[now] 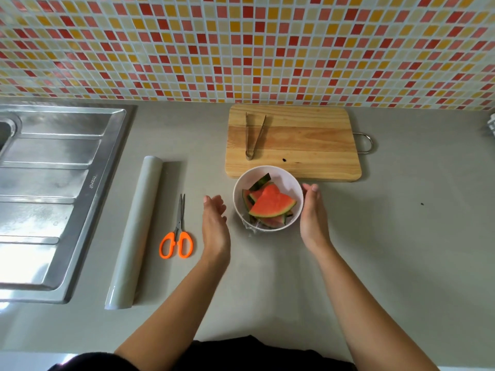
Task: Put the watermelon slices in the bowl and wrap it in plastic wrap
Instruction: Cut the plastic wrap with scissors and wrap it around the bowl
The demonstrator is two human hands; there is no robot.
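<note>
A white bowl point(290, 183) stands on the grey counter just in front of the cutting board. Several watermelon slices point(272, 204) with red flesh and green rind lie inside it. Clear plastic wrap shows crinkled at the bowl's near-left rim point(247, 228). My left hand point(215, 226) is open a short way left of the bowl, palm facing it, not touching. My right hand point(313, 218) is open against the bowl's right side, fingertips by its far rim. A roll of plastic wrap point(136, 228) lies lengthwise on the counter to the left.
Orange-handled scissors point(177, 234) lie between the roll and my left hand. A wooden cutting board point(308, 143) with metal tongs point(254, 135) sits behind the bowl. A steel sink drainboard point(53, 196) fills the left. A tiled wall runs along the back.
</note>
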